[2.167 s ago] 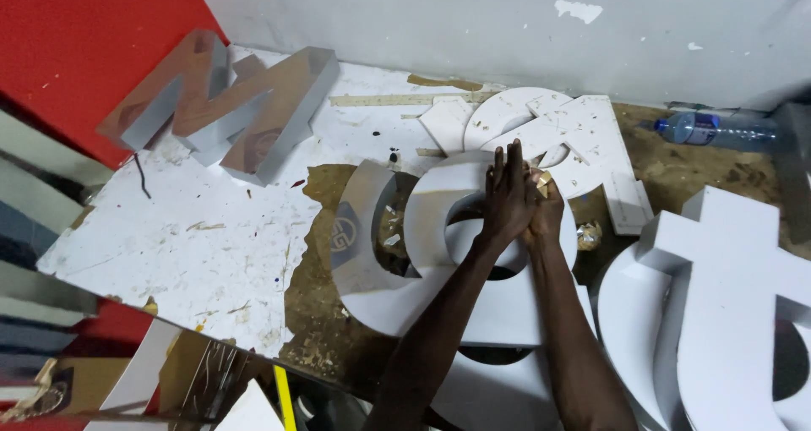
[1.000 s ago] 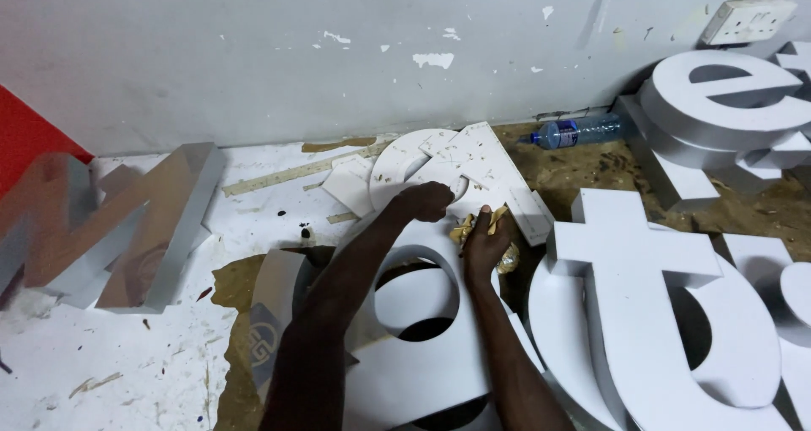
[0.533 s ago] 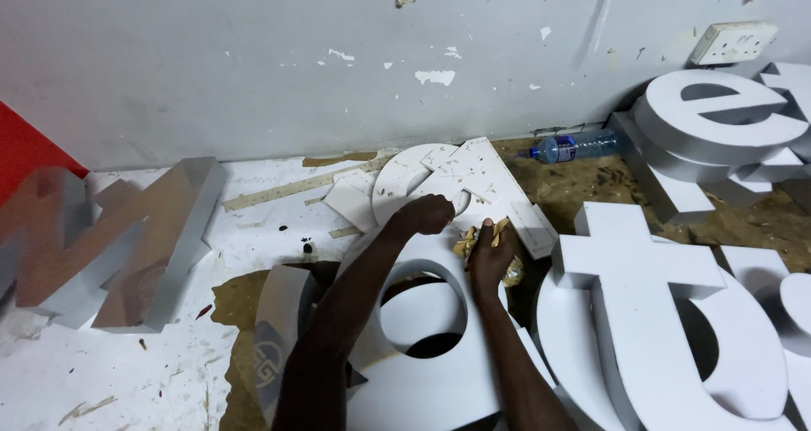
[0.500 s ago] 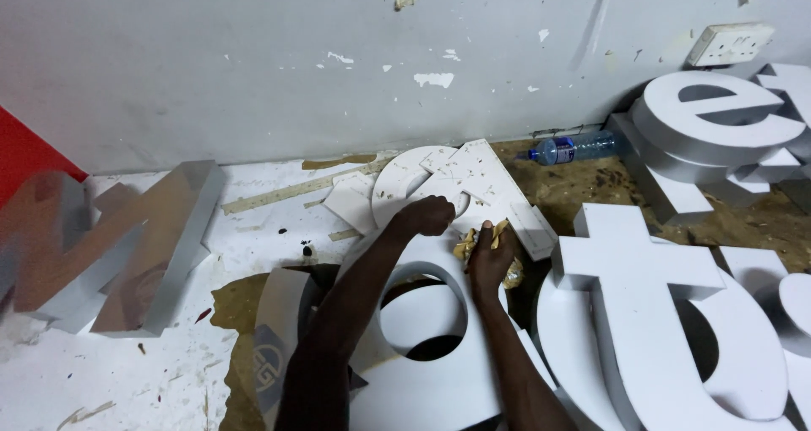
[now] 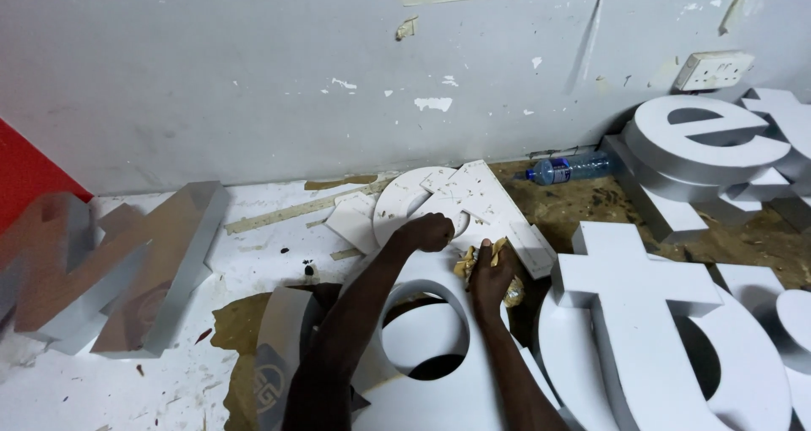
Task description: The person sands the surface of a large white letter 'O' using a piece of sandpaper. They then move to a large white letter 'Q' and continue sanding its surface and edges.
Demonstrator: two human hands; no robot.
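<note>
Hands: two, both over the top of the white ring letter (image 5: 422, 346) on the floor.
Left hand (image 5: 429, 231): closed in a fist, knuckles pressed on the letter's upper edge; cannot tell if it grips anything.
Right hand (image 5: 490, 270): closed on a crumpled yellow-brown sandpaper (image 5: 470, 260), resting on the letter's face.
White offcuts (image 5: 473, 207): several flat pieces, just beyond the hands, near the wall.
Other white letters: one large at right (image 5: 642, 313), stack in far right corner (image 5: 710, 135).
Metal letter (image 5: 127, 270): one, left.
Bottle (image 5: 566, 168): one, lying at the wall's foot.
</note>
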